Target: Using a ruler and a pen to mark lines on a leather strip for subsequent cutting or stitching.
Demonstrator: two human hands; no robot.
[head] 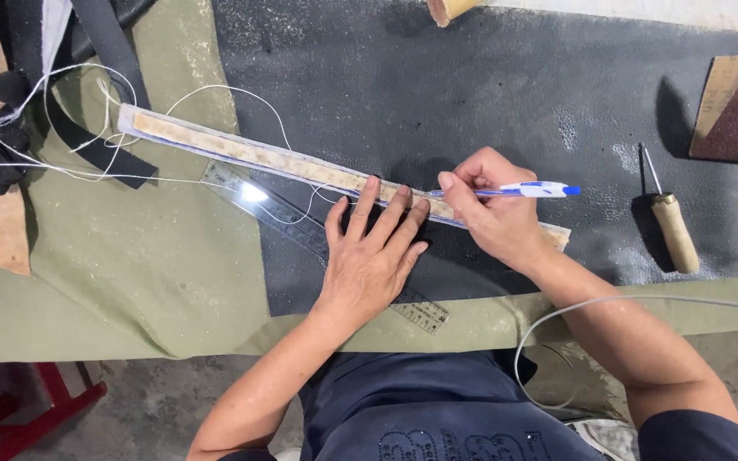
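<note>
Our left hand pressed flat, fingers spread, on the ruler and strip; our right hand gripped the pen mid-strip, marking apparently unfinished.

Our left hand lies flat, palm down, fingers spread and pointing away from us, the forearm running back toward the near left. Our right hand sits just to its right, curled into a writing grip, thumb and forefinger pinched together and pointing left. The right forearm angles back to the near right, both arms bare to above the elbow.
</note>
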